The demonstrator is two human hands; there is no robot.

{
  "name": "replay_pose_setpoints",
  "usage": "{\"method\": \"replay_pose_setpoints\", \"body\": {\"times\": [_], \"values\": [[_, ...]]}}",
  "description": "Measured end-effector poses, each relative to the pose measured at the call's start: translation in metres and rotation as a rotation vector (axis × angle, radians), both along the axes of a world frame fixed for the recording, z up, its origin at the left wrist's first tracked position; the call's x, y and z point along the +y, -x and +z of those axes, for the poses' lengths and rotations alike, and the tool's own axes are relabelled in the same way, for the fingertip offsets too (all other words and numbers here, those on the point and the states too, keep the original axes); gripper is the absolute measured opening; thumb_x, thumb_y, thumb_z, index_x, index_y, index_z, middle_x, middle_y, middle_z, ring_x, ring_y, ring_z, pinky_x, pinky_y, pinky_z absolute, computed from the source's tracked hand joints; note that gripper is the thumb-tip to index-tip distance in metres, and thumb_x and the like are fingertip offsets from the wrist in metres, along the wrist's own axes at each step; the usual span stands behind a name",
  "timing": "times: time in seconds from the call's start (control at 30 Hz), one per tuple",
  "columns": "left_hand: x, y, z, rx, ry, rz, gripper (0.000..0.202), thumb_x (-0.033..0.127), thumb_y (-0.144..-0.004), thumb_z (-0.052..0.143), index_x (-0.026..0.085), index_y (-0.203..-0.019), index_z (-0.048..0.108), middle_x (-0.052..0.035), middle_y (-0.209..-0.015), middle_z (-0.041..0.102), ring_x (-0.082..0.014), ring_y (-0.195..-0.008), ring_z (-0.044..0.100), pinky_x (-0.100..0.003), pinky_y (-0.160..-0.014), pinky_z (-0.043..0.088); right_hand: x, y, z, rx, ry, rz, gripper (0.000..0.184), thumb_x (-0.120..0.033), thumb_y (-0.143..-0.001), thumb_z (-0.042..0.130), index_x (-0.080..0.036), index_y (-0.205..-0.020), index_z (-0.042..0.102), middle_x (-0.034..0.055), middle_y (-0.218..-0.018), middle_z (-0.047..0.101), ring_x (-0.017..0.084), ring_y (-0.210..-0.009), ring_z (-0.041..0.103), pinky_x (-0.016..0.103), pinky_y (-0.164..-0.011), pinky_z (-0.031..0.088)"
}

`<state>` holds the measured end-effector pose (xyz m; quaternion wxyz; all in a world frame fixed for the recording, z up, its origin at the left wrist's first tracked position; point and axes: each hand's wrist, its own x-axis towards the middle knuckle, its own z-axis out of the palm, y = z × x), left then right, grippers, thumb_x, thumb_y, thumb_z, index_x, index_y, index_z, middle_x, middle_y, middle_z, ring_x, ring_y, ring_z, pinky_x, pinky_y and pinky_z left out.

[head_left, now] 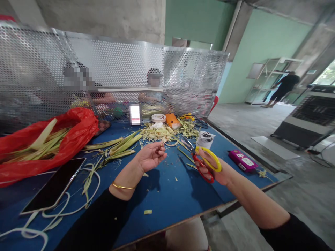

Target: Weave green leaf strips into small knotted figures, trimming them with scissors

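Observation:
My right hand (222,172) grips a pair of scissors (193,151) with one yellow and one red handle loop. The blades point away toward the back of the blue table (167,195) and look slightly parted. To the left, my left hand (150,157) is raised over the table, palm partly up, its fingers curled and the tips pinched together. Whatever small thing may be between those tips is too small to name. Beyond my hands lies a heap of pale dried husk scraps (159,134). Long yellow-green husk leaves (123,146) spread to the left of it.
A red plastic bag (86,122) of husks and a dark tablet (56,184) with a white cable lie left. Tape (158,118), an orange packet (172,120), a white roll (205,139) and a purple box (242,160) lie back and right. A perforated metal screen (117,62) stands behind; people sit beyond.

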<state>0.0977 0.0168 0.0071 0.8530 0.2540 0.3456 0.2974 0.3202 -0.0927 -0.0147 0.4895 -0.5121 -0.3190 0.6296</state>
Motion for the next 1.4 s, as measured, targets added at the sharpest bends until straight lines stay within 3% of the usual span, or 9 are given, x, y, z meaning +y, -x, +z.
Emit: {"method": "replay_pose_setpoints", "body": {"times": [0.3, 0.57, 0.73, 0.87, 0.97, 1.07, 1.2, 1.3, 1.4], "values": [[0.000, 0.000, -0.002, 0.026, -0.011, 0.014, 0.022, 0.015, -0.091, 0.047, 0.013, -0.070, 0.054, 0.0038, -0.054, 0.049, -0.0038, -0.039, 0.045, -0.020, -0.054, 0.056, 0.004, 0.000, -0.003, -0.025, -0.002, -0.021, 0.030, -0.050, -0.083, 0.061, -0.021, -0.087, 0.050, -0.0061, -0.062, 0.049, 0.003, -0.037, 0.035, 0.012, -0.029, 0.027], [-0.002, -0.001, -0.002, 0.050, -0.064, 0.032, 0.022, 0.013, -0.090, 0.048, 0.013, -0.069, 0.054, 0.0035, -0.054, 0.049, -0.0041, -0.039, 0.045, -0.022, -0.057, 0.057, -0.001, 0.006, -0.003, -0.245, -0.065, -0.014, 0.042, -0.058, -0.074, 0.065, -0.021, -0.075, 0.045, -0.0093, -0.054, 0.042, 0.003, -0.033, 0.029, 0.015, -0.029, 0.024], [-0.016, 0.002, 0.011, 0.034, -0.153, 0.023, 0.021, 0.013, -0.087, 0.052, 0.013, -0.066, 0.056, 0.0024, -0.057, 0.051, -0.0047, -0.042, 0.044, -0.024, -0.058, 0.057, -0.014, 0.015, -0.015, -0.879, -0.190, 0.073, 0.030, -0.040, -0.079, 0.062, -0.020, -0.101, 0.056, -0.0027, -0.065, 0.058, 0.013, -0.052, 0.054, 0.025, -0.051, 0.042], [-0.032, 0.012, 0.018, 0.071, -0.278, -0.033, 0.019, 0.017, -0.083, 0.058, 0.012, -0.065, 0.059, 0.0014, -0.060, 0.051, -0.0053, -0.045, 0.045, -0.025, -0.059, 0.057, -0.030, 0.030, -0.023, -1.490, -0.227, 0.186, 0.043, -0.023, -0.083, 0.056, -0.014, -0.124, 0.050, 0.0117, -0.094, 0.068, 0.026, -0.084, 0.065, 0.034, -0.070, 0.045], [-0.045, 0.024, 0.018, 0.107, -0.405, -0.089, 0.019, 0.023, -0.078, 0.064, 0.013, -0.062, 0.060, 0.0021, -0.059, 0.050, -0.0057, -0.047, 0.045, -0.026, -0.060, 0.057, -0.036, 0.041, -0.015, -1.685, -0.229, 0.260, 0.029, -0.021, -0.084, 0.057, -0.013, -0.111, 0.061, 0.0160, -0.102, 0.065, 0.028, -0.085, 0.067, 0.033, -0.067, 0.047], [-0.053, 0.036, 0.016, 0.118, -0.451, -0.161, 0.023, 0.030, -0.073, 0.069, 0.014, -0.060, 0.058, 0.0031, -0.058, 0.049, -0.0060, -0.048, 0.044, -0.027, -0.061, 0.056, -0.031, 0.053, 0.001, -1.566, -0.447, 0.182, 0.020, -0.026, -0.088, 0.054, -0.018, -0.101, 0.067, 0.0120, -0.101, 0.066, 0.026, -0.091, 0.065, 0.034, -0.074, 0.049], [-0.058, 0.047, 0.011, 0.120, -0.464, -0.204, 0.020, 0.029, -0.074, 0.068, 0.015, -0.062, 0.059, 0.0036, -0.059, 0.049, -0.0067, -0.049, 0.042, -0.027, -0.060, 0.055, -0.004, 0.077, 0.009, -0.946, -0.776, 0.091, 0.027, -0.028, -0.084, 0.061, -0.022, -0.110, 0.066, 0.0072, -0.111, 0.065, 0.021, -0.103, 0.061, 0.032, -0.090, 0.046], [-0.058, 0.055, 0.008, 0.124, -0.475, -0.213, 0.018, 0.028, -0.074, 0.068, 0.016, -0.062, 0.060, 0.0033, -0.060, 0.049, -0.0077, -0.049, 0.042, -0.029, -0.062, 0.055, 0.016, 0.095, 0.002, -0.703, -0.693, 0.224, 0.012, -0.028, -0.081, 0.062, -0.019, -0.081, 0.070, 0.0023, -0.082, 0.070, 0.018, -0.081, 0.064, 0.028, -0.077, 0.048], [-0.057, 0.064, 0.009, 0.177, -0.473, -0.174, 0.019, 0.030, -0.072, 0.069, 0.017, -0.062, 0.062, 0.0022, -0.061, 0.053, -0.0080, -0.049, 0.043, -0.029, -0.061, 0.054, 0.028, 0.104, -0.006, -0.663, -0.632, 0.275, 0.021, -0.030, -0.083, 0.059, -0.017, -0.068, 0.065, -0.0008, -0.065, 0.066, 0.015, -0.066, 0.061, 0.024, -0.064, 0.046]]}}
